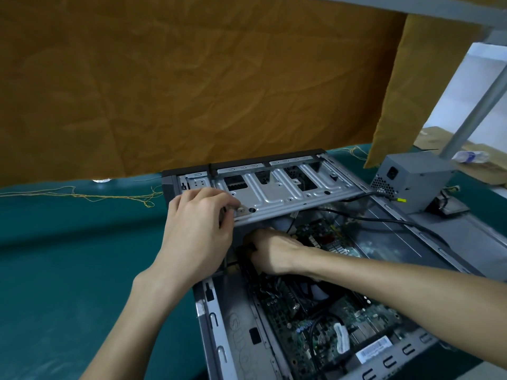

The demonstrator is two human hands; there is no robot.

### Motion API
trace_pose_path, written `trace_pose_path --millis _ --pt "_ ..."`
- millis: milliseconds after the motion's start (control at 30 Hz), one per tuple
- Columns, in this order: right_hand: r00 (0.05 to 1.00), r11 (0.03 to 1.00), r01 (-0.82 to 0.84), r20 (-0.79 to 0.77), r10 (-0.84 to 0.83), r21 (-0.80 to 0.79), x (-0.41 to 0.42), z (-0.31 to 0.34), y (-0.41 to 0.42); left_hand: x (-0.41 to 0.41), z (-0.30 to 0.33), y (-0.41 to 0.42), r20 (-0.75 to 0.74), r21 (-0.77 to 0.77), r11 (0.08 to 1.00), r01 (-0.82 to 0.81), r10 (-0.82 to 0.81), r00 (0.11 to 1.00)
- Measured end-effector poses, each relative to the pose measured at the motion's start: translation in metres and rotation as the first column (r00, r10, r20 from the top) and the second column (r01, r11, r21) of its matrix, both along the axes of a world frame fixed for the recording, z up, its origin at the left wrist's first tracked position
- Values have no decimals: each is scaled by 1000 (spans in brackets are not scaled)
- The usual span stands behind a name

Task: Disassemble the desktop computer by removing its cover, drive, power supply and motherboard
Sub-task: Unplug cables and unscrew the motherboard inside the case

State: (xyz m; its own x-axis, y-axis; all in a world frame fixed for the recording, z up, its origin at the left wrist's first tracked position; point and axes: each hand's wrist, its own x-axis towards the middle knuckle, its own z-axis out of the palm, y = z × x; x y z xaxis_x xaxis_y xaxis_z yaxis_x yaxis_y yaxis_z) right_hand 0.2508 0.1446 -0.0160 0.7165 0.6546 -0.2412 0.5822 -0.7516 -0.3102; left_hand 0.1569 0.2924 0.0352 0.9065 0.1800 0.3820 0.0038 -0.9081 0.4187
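Note:
The open desktop case (225, 333) lies on its side on a teal table, cover off. Its silver drive cage (288, 187) is tilted up at the far end. My left hand (197, 223) grips the cage's near left corner, fingers pinched on the edge. My right hand (274, 250) reaches under the cage into the case, fingers closed on something dark that I cannot make out. The green motherboard (323, 333) lies in the case bottom with black cables over it. The grey power supply (414, 182) stands outside the case at the right, its black cable (384, 219) trailing in.
The teal table (68, 256) stretches to the left. An orange-brown cloth (192, 78) hangs just behind the case. Loose yellow threads (96, 196) lie at the back left. A metal post (477, 105) and cardboard boxes (480, 160) stand at the right.

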Motion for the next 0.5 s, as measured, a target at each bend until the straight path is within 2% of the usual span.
trace_pose_path --millis 500 --pt "999 999 -40 34 41 -17 -1 3 0 0 -1 1 -17 -5 1000 1 -1 1000"
